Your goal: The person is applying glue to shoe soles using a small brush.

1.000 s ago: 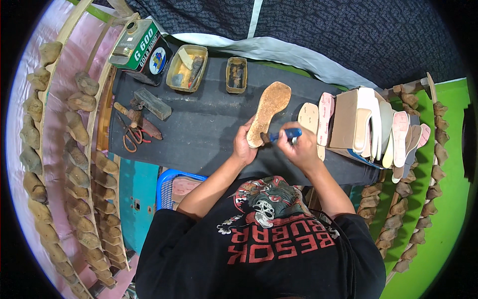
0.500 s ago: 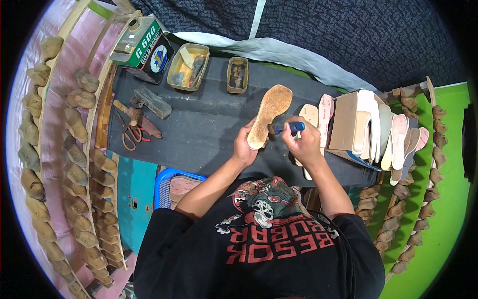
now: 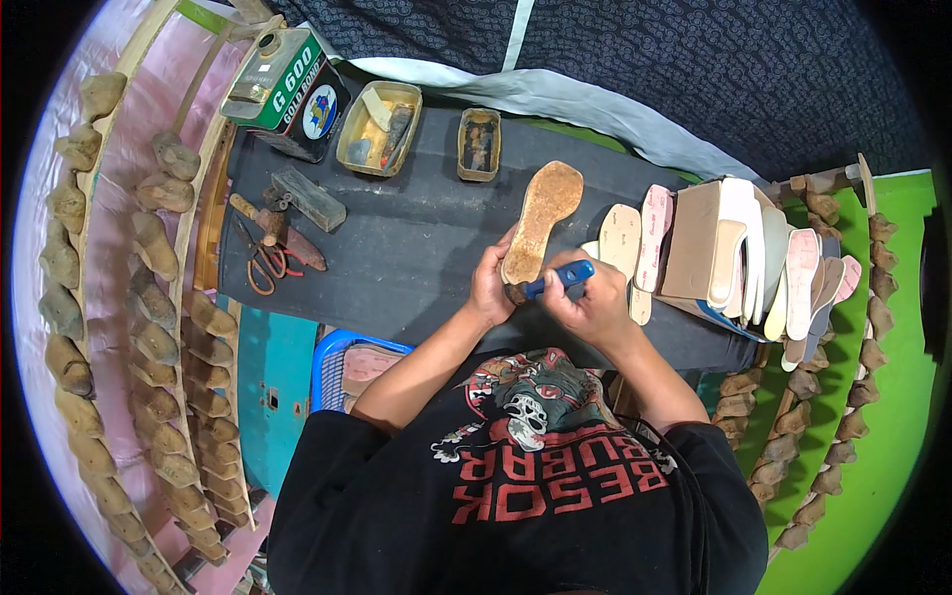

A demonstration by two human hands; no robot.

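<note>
A brown, speckled shoe sole point(image 3: 548, 203) is tilted up over the table, its wider end pointing away from me. My left hand point(image 3: 491, 288) is closed around the narrow heel end at its left side. In my right hand point(image 3: 595, 302) is a brush with a blue handle point(image 3: 570, 276). The brush's dark head meets the sole's heel end, close to my left fingers. Just right of my right hand, pale insoles point(image 3: 620, 238) and a pink printed insole point(image 3: 654, 223) lie on the table.
On the dark table point(image 3: 397, 258) stand a green-and-black metal can point(image 3: 288, 94), a yellowish tray point(image 3: 380, 129) and a smaller tray point(image 3: 479, 144). Scissors point(image 3: 266, 268), a hammer point(image 3: 260, 220) and a grey block point(image 3: 309, 198) lie left. A box point(image 3: 691, 243) holds several insoles at right. Shoe lasts point(image 3: 154, 342) line side racks.
The brush has moved down the sole, from its middle to the heel end, and my right hand has shifted toward me. My left hand still holds the sole.
</note>
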